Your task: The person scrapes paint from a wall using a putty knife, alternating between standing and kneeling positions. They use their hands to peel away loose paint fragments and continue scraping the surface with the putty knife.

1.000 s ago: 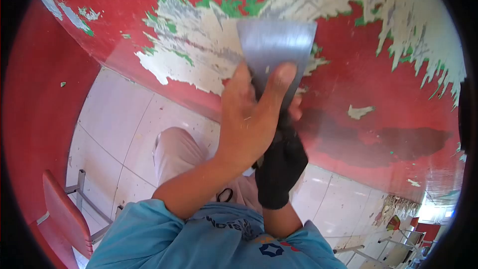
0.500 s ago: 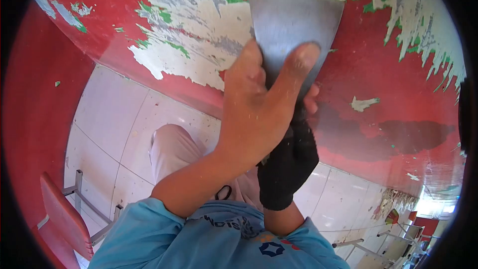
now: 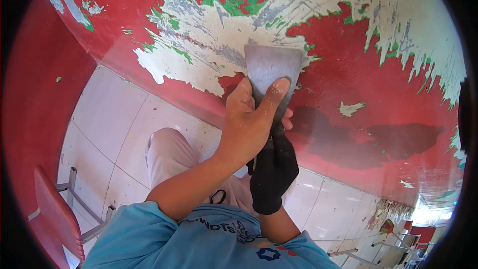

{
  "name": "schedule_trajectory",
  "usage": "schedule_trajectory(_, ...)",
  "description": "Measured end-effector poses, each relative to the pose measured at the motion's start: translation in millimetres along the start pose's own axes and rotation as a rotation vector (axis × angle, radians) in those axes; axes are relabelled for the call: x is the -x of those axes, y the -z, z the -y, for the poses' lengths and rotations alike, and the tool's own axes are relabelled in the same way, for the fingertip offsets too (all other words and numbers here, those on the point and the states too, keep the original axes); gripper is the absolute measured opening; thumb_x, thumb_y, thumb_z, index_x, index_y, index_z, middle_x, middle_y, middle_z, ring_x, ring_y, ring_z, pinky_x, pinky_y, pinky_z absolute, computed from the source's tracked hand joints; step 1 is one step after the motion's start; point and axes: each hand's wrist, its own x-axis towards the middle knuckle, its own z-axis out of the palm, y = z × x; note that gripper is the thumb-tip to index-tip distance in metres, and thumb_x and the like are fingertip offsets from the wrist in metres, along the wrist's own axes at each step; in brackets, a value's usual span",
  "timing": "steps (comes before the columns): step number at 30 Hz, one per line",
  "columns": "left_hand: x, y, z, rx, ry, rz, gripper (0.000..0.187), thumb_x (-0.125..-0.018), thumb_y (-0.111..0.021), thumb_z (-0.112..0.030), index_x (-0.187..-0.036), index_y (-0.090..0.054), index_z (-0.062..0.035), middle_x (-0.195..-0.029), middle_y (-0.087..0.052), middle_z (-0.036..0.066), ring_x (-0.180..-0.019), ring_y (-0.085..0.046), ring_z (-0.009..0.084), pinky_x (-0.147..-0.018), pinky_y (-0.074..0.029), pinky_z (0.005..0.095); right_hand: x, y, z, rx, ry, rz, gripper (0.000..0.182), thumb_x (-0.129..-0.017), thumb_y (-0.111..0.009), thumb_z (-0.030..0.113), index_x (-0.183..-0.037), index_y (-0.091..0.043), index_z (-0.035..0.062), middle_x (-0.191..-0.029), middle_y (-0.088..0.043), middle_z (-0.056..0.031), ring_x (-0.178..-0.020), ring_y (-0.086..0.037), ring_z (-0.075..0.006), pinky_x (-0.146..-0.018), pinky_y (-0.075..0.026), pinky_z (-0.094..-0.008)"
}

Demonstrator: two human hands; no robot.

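A wide metal scraper [image 3: 275, 65] has its flat blade edge at the red wall [image 3: 338, 89], beside a bare whitish patch with green and grey flecks. My left hand [image 3: 251, 119], ungloved, grips the lower blade, with its thumb lying on the metal face. Below it, my right hand [image 3: 274, 169] wears a black glove and is closed around the scraper's handle, which is mostly hidden. Bare fingertips show at the blade's right side.
A red chair [image 3: 59, 209] with metal legs stands at the lower left. White floor tiles [image 3: 107, 114] run along the wall's foot, with paint scraps on them. More metal-legged furniture [image 3: 398, 249] is at the lower right.
Both hands and the scraper have moved down and slightly left in view, and the blade looks smaller. More of the scraped patch above the blade is visible.
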Motion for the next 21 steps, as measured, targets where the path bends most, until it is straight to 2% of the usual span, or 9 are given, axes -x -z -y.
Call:
schedule_trajectory(4,-1.5,1.3,-0.5,-0.025,-0.009,-0.02,0.037,-0.085,-0.062,-0.036,-0.094,-0.049,-0.0023,-0.065,-0.058,0.009,-0.051,-0.056,0.0137,-0.049,-0.046,0.0245,-2.1,-8.4,0.7,-0.205,-0.119,0.005,0.022,-0.081,-0.061,0.006,-0.102,-0.063,-0.0004,-0.078,-0.063,-0.0091,-0.061,-0.059,-0.0122,-0.052,-0.045,-0.0266)
schedule_trajectory(7,-2.8,5.0,-1.3,-0.051,-0.023,-0.028,0.037,-0.085,-0.062,-0.036,-0.093,-0.05,-0.0024,-0.065,-0.058,0.009,-0.05,-0.056,0.0135,-0.049,-0.045,0.0243,-2.2,-13.5,-8.1,-0.1,-0.033,-0.027,0.022,-0.082,-0.061,0.007,-0.102,-0.063,0.0004,-0.079,-0.064,-0.0113,-0.062,-0.06,-0.0148,-0.054,-0.046,-0.0269)
schedule_trajectory(9,-4.1,7.2,-6.5,-0.07,0.009,-0.028,0.037,-0.085,-0.062,-0.036,-0.092,-0.05,-0.0024,-0.065,-0.058,0.009,-0.05,-0.056,0.0134,-0.049,-0.045,0.0241,-3.3,-20.1,-4.9,0.03,0.122,-0.07,0.023,-0.083,-0.06,0.009,-0.104,-0.062,0.0009,-0.081,-0.064,-0.0113,-0.064,-0.06,-0.0146,-0.057,-0.047,-0.0265)
schedule_trajectory(10,-9.8,6.3,-18.1,-0.133,-0.07,0.004,0.036,-0.085,-0.062,-0.036,-0.093,-0.05,-0.002,-0.064,-0.058,0.009,-0.051,-0.057,0.0134,-0.049,-0.045,0.0237,-4.0,-25.3,-2.2,0.032,0.114,-0.07,0.023,-0.083,-0.06,0.009,-0.104,-0.062,0.0009,-0.081,-0.064,-0.0113,-0.064,-0.06,-0.0146,-0.057,-0.047,-0.0265)
schedule_trajectory(11,-11.9,6.8,-25.8,-0.194,-0.151,0.033,0.036,-0.085,-0.061,-0.035,-0.093,-0.051,-0.0016,-0.064,-0.058,0.009,-0.051,-0.057,0.0133,-0.048,-0.045,0.0234,-6.1,-31.7,2.5,-0.066,0.036,-0.033,0.024,-0.084,-0.059,0.01,-0.106,-0.062,0.001,-0.081,-0.063,-0.0108,-0.066,-0.06,-0.0143,-0.058,-0.047,-0.0265)
schedule_trajectory(15,-5.9,18.6,-17.6,-0.256,-0.097,0.033,0.032,-0.084,-0.064,-0.028,-0.094,-0.052,0.0002,-0.067,-0.057,0.006,-0.052,-0.056,0.0114,-0.047,-0.045,0.0228,13.0,-50.0,2.0,-0.394,-0.172,0.001,0.026,-0.088,-0.056,0.013,-0.111,-0.058,0.0007,-0.079,-0.061,-0.0068,-0.069,-0.059,-0.0133,-0.06,-0.047,-0.0266)
schedule_trajectory(17,-6.8,21.9,-17.8,-0.263,-0.07,0.035,0.031,-0.084,-0.065,-0.025,-0.093,-0.052,0.001,-0.069,-0.057,0.005,-0.053,-0.056,0.0105,-0.048,-0.046,0.0233,13.5,-59.6,-9.6,-0.339,-0.117,-0.004,0.027,-0.09,-0.054,0.015,-0.113,-0.056,-0.0002,-0.086,-0.059,-0.0062,-0.073,-0.057,-0.0119,-0.062,-0.047,-0.0263)
schedule_trajectory(19,-13.1,21.1,-28.3,-0.374,-0.117,0.055,0.029,-0.085,-0.063,-0.025,-0.087,-0.051,0.002,-0.067,-0.056,0.006,-0.051,-0.054,0.0092,-0.046,-0.043,0.0232,6.4,-75.4,-5.6,-0.31,0.22,-0.195,0.026,-0.091,-0.052,0.014,-0.113,-0.056,0.0,-0.095,-0.056,-0.0074,-0.079,-0.056,-0.0115,-0.062,-0.046,-0.0256)
schedule_trajectory(21,-15.0,25.5,-29.1,-0.371,-0.131,0.087,0.03,-0.085,-0.063,-0.026,-0.086,-0.051,0.0019,-0.065,-0.056,0.005,-0.05,-0.054,0.009,-0.046,-0.043,0.0229,7.2,-80.2,-11.8,-0.246,0.275,-0.184,0.026,-0.091,-0.051,0.012,-0.114,-0.054,0.0001,-0.097,-0.055,-0.008,-0.08,-0.055,-0.0118,-0.063,-0.046,-0.0249)
